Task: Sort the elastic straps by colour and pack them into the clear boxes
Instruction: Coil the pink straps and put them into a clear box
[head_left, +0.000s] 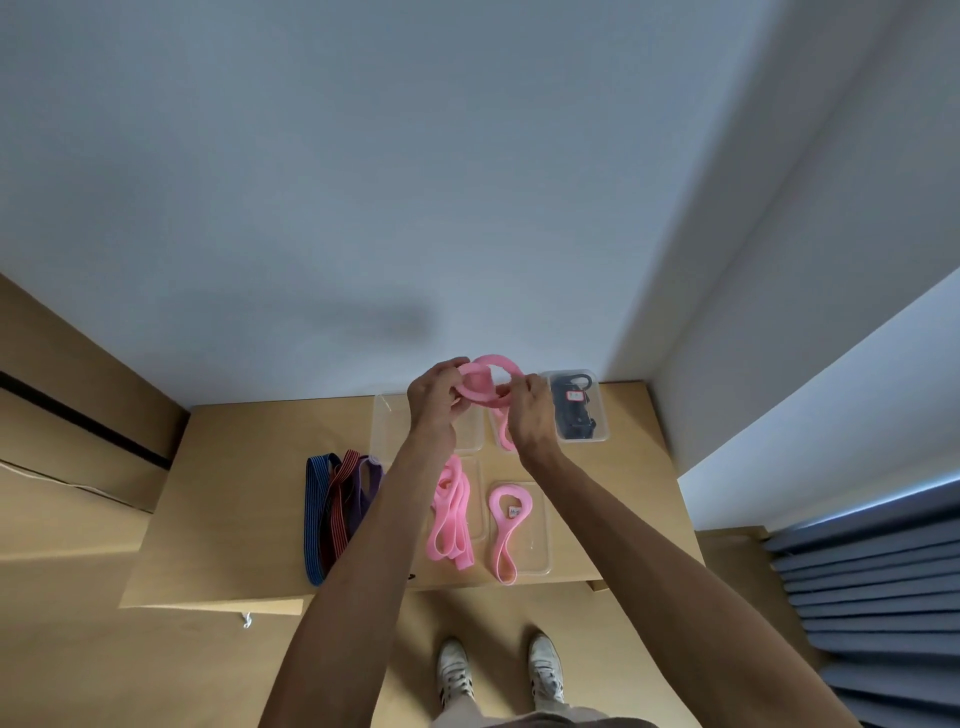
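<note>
While both hands are raised over the table (218, 499): they coil one pink strap (491, 382) between them.
Left hand (435, 397): fingers curled round the coil's left side.
Right hand (530, 415): pinching the coil's right side.
Pink strap's tail: hangs into a clear box (498, 436) below, as far as I can tell.
Loose pink straps (451, 514): heaped near the table's middle.
Near box (522, 530): holds one pink loop.
Far right box (574, 408): holds black straps.
Blue, red and purple straps (340, 509): lying at the left.

red-bordered label (574, 396) on black straps (571, 415): text too small.
</note>
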